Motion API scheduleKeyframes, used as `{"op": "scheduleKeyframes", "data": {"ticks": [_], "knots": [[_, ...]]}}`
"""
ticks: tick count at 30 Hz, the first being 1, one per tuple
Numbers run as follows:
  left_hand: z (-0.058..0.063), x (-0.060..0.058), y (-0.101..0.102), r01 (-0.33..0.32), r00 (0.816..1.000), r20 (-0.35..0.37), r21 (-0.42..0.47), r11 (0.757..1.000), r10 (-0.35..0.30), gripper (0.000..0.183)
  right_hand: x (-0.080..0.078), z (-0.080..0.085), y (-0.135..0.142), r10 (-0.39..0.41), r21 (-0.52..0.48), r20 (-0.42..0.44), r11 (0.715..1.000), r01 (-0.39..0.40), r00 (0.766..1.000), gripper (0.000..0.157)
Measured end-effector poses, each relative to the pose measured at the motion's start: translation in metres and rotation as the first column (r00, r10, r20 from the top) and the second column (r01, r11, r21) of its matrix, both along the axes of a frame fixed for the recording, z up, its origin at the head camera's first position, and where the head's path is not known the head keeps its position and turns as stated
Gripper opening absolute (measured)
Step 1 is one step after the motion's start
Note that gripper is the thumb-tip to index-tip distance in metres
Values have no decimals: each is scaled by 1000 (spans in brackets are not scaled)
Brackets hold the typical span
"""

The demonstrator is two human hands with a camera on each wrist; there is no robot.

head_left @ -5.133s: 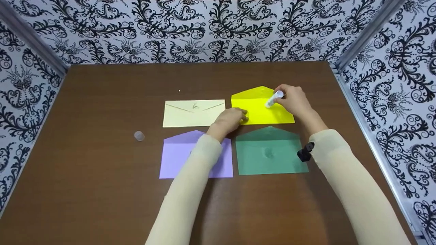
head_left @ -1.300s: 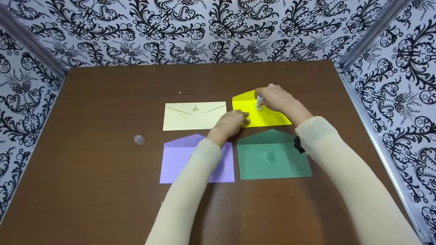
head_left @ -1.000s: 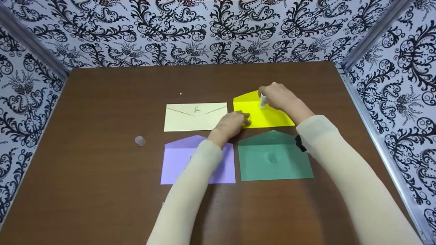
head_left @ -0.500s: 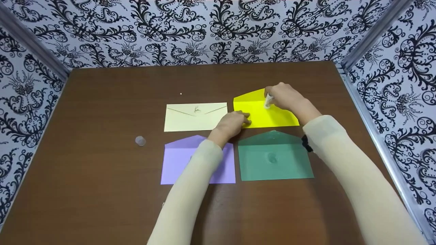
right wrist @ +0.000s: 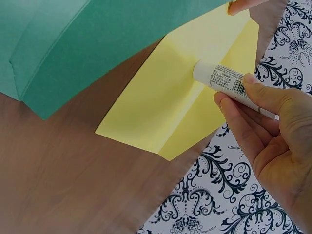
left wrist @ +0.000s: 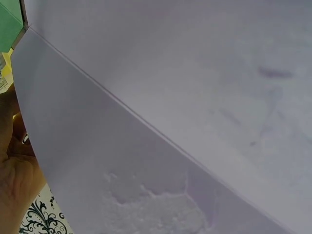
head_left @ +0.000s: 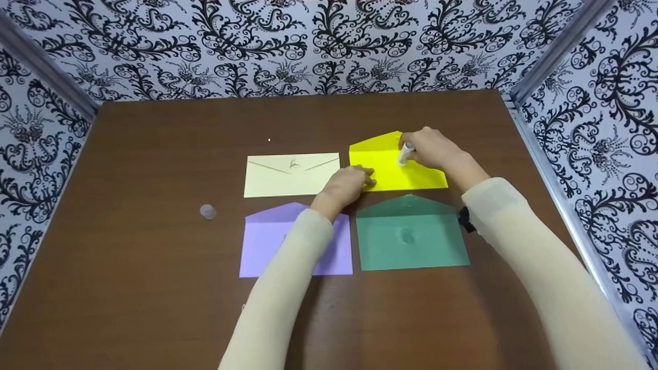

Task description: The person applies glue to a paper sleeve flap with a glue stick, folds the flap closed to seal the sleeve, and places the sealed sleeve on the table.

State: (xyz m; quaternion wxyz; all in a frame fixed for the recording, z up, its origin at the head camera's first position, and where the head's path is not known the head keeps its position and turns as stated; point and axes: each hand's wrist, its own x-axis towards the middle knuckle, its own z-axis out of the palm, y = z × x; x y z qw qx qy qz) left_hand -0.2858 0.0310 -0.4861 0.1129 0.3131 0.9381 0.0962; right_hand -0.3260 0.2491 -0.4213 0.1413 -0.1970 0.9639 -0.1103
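Note:
My right hand pinches a white glue stick between thumb and fingers. Its lower end meets the yellow envelope, whose flap is unfolded away from me. The fingers of my left hand rest on that envelope's lower left corner. Beneath my left forearm lies a purple envelope, flap up and partly covered by the sleeve. The green envelope, also with its flap up, shows a roundish mark in its middle. To the left of the yellow one, a cream envelope has its flap folded down.
A small round translucent cap sits on the brown table, left of the envelopes. There is a tiny white speck behind the cream envelope. Patterned black-and-white panels stand around the table's back and sides.
The glue stick, tilted farther right about five seconds ago, has shifted left over the yellow envelope, then slightly back right. My left hand stays at the envelope's corner.

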Motion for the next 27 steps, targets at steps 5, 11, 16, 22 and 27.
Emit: {"op": "scheduleKeyframes", "data": {"ticks": [5,11,16,22,27], "knots": [[-2,-2,-2,3,1000,1,12,1000,-3,31,3,0,-3,9,-9,-9,1000,-9,1000,31],[-3,-3,-4,14,1000,4,10,1000,-14,37,3,-1,-8,29,-21,-30,999,-30,999,28],[-3,-3,-4,1,1000,14,20,1000,-1,39,4,-1,-12,40,-21,-32,999,-40,999,30],[-4,-2,-3,-4,1000,20,21,1000,3,38,4,-2,-17,55,-23,-31,998,-56,998,30],[-5,-1,-1,1,1000,15,26,1000,-1,37,0,-2,-20,44,-9,-24,999,-44,999,30]]}}
